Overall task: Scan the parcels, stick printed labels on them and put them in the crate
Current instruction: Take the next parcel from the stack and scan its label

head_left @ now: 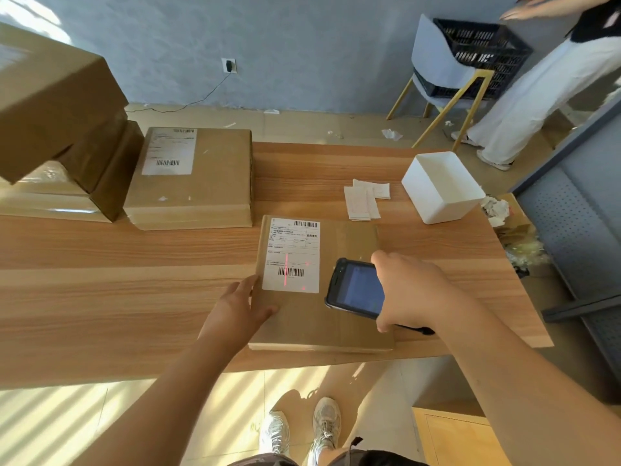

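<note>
A flat brown parcel (349,250) lies near the table's front edge with a white shipping label (292,243) on its left half. My left hand (240,304) presses flat on the parcel's near left corner. My right hand (408,287) grips a black handheld scanner (356,289) just above the parcel's right side; a red scan line falls across the label's lower barcode. Loose printed labels (364,200) lie beyond the parcel. A black crate (484,58) sits on a chair at the back right.
A larger labelled box (201,183) and stacked cartons (60,112) fill the table's left. A white open tub (443,188) stands at the right by crumpled paper. Another person (544,85) stands beside the chair. A grey metal rack (578,230) borders the right.
</note>
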